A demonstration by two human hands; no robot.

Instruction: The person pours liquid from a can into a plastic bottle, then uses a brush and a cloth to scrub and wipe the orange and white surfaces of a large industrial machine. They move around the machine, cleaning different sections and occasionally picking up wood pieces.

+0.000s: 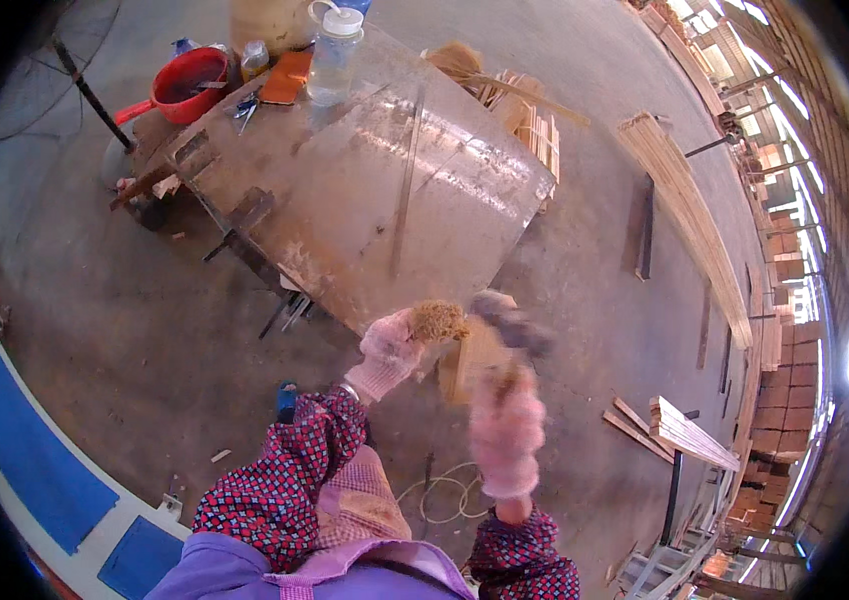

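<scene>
My left hand [392, 352], in a pink knit glove, is closed at the near edge of the large brown work table [345, 210]. Its fingers show as a fuzzy brown mass against the upper left of a pale wooden block [482, 362], which it seems to grip. My right hand [507, 435], gloved in pink too and smeared by motion, is closed to the right of and below the block. A dark, blurred tool head [513, 322] lies beyond it, seemingly in its grip; most of the handle cannot be made out.
A red pan [190, 85], an orange packet [287, 78] and a clear water jug [335, 58] stand at the table's far left. Long timber [690, 215] and shorter boards [695, 432] are at the right. A blue-topped white bench [30, 440] runs along the left.
</scene>
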